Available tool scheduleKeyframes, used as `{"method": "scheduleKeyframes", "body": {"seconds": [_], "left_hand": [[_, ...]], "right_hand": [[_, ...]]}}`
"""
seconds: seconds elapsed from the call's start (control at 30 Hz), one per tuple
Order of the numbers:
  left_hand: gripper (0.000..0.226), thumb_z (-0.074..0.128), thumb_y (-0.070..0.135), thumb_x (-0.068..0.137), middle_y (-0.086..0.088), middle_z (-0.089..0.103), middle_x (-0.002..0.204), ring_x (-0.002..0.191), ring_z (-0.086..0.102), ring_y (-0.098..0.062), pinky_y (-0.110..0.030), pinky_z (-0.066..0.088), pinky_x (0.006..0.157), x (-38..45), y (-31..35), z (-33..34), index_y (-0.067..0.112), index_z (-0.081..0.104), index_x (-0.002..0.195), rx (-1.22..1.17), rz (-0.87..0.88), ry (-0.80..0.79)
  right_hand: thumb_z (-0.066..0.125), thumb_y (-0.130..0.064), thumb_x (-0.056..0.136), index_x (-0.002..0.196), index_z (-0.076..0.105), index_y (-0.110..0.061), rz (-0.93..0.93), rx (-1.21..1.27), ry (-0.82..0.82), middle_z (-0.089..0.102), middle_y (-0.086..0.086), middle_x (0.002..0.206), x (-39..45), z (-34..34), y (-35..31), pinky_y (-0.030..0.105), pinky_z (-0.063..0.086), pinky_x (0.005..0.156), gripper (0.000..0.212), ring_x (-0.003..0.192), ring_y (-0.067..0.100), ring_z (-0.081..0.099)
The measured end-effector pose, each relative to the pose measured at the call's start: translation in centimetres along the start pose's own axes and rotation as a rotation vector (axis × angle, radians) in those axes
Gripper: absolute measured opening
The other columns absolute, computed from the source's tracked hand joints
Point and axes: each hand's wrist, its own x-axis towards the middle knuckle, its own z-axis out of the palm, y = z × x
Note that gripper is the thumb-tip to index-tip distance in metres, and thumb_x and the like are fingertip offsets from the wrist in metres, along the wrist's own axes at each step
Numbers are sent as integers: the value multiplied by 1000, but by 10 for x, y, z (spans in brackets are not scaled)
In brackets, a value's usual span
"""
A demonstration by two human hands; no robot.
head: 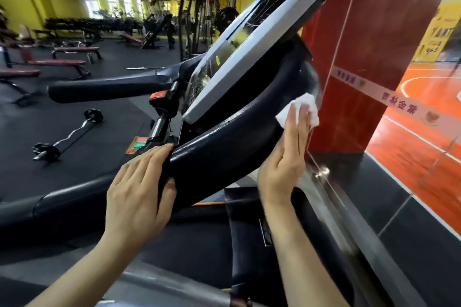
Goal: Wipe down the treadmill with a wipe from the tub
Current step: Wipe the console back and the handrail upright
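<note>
The treadmill's black padded front bar (224, 147) curves across the middle, below its grey-framed console screen (239, 57). My left hand (139, 189) grips the near end of that bar, fingers over the top and thumb underneath. My right hand (287, 154) lies flat with straight fingers, pressing a white wipe (303, 104) against the bar's right end. No tub is in view.
A red pillar and glass wall (361, 57) stand close on the right, with a steel rail (331, 197) below. The left handrail (104, 87) juts out left. A curl barbell (67, 134) lies on the black floor, with benches (57, 62) and racks behind.
</note>
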Motion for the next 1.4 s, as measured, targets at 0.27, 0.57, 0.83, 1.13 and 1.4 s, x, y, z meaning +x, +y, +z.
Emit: {"method": "scheduleKeyframes", "body": {"seconds": [0.27,0.57,0.83,1.13,1.4], "left_hand": [[55,47,28,89,0,62,136,125,51,-16,-17,28,109,3,9,-11,14,54,142,-65,-97,-76],[63,47,36,93,-1,52,151,134,53,-23,-35,38,113,5,-30,-19,11,47,151,-2,178,-182],[77,42,61,94,-11,56,146,126,58,-33,-43,45,102,-16,-116,-42,12,41,154,89,233,-311],[79,49,57,89,-14,52,151,128,60,-31,-43,48,102,-16,-121,-40,7,44,151,-38,255,-315],[79,46,54,93,-21,52,148,128,58,-37,-48,47,102,-18,-115,-41,1,41,151,8,252,-309]], "right_hand": [[31,-11,107,157,30,-11,-341,-81,-322,30,13,162,-78,3,-2,56,25,121,50,152,32,26],[47,7,97,147,46,-6,-454,-186,-321,39,10,158,-96,25,-56,53,29,120,52,149,27,34],[44,9,90,127,66,1,-257,-351,-194,61,16,135,-24,26,-70,54,39,112,44,135,32,52],[48,5,90,137,60,-5,-327,-307,-454,54,12,146,-140,76,-150,50,30,120,49,145,24,40],[33,7,104,153,35,-3,136,-226,73,25,18,164,-78,53,-95,43,16,127,50,155,27,16]]}}
